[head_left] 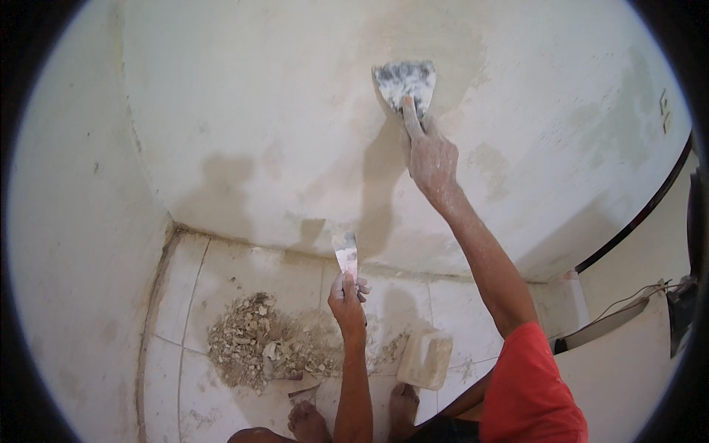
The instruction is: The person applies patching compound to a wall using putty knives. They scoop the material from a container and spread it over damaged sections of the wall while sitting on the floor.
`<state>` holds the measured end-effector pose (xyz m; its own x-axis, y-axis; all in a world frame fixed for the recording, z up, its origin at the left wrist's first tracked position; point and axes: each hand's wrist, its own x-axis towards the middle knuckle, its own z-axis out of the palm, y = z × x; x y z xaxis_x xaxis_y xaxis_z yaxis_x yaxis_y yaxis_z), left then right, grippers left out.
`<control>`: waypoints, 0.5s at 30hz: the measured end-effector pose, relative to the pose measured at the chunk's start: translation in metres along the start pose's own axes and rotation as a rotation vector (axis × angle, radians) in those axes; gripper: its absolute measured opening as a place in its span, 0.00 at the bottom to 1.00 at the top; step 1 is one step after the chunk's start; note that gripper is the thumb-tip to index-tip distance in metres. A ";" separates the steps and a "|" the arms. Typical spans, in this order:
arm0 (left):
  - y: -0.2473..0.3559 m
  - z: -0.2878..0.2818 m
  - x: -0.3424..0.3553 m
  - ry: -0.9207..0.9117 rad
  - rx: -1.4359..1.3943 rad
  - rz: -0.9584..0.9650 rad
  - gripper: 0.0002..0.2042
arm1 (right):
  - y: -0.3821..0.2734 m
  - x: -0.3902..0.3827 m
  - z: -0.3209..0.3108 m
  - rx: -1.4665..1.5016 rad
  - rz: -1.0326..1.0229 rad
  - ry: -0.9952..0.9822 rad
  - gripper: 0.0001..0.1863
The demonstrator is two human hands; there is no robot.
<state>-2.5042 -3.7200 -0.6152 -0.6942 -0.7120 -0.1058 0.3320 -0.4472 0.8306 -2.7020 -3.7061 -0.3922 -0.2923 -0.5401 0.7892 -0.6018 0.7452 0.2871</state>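
My right hand [431, 151] is closed round the handle of a wide putty knife [406, 83], its index finger stretched along the blade. That blade, smeared white and dark grey, lies against the pale wall [281, 96] or very close to it, beside a damp-looking patch. Lower down, my left hand [347, 297] grips a narrower putty knife [345, 253], blade upward, with some pale paste on its tip. This second blade appears to be held off the wall. Whitish dust coats both hands. Most of each handle is hidden by the fingers.
A heap of plaster rubble [255, 343] lies on the white tiled floor [181, 295], left of my feet. Near my right foot stands an off-white plastic container [426, 359]. At the right are a pale piece of furniture [628, 369] and thin cables [631, 299]. A side wall [66, 221] rises at left.
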 end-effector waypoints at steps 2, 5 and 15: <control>0.000 0.000 0.000 0.008 0.001 0.005 0.15 | 0.004 -0.028 0.004 -0.005 0.000 -0.055 0.31; -0.005 -0.003 0.002 0.010 0.021 0.005 0.15 | 0.013 -0.066 -0.012 -0.005 -0.023 -0.175 0.32; -0.007 0.000 0.000 0.005 0.003 0.017 0.15 | 0.056 0.049 -0.067 0.118 0.123 0.241 0.26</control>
<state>-2.5063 -3.7167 -0.6207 -0.6851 -0.7222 -0.0951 0.3412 -0.4334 0.8341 -2.7006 -3.6643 -0.3015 -0.1924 -0.3295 0.9243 -0.6591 0.7413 0.1271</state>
